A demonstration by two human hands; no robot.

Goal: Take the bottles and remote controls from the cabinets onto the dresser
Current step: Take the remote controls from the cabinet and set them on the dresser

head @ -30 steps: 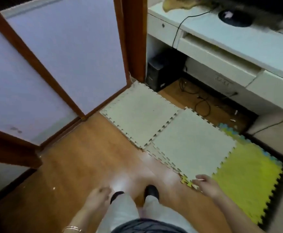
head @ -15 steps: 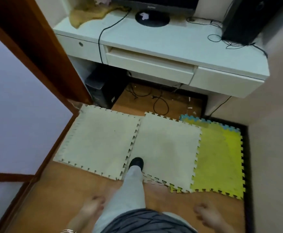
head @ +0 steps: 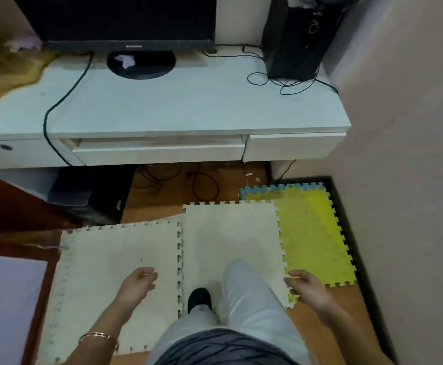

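Observation:
No bottle or remote control shows in the head view. A white dresser-like desk [head: 188, 109] with drawers stretches across the upper half, straight ahead of me. My left hand [head: 136, 284] hangs low over a beige floor mat, fingers loosely curled and holding nothing. My right hand [head: 308, 287] is at the same height over the seam of the beige and yellow mats, fingers apart and empty. Both hands are well short of the desk's front edge.
On the desk stand a dark monitor [head: 120, 19] on a round base, a black speaker [head: 294, 35] with loose cables, and a yellowish cloth [head: 7, 72]. A computer tower [head: 86, 196] and cables lie underneath. A wall [head: 404, 154] closes the right; a wooden door frame [head: 17, 214] is at left.
I have turned right and stepped onto the foam mats toward the desk. The panelled door has slid out to the left edge. Both hands have swung forward, still empty.

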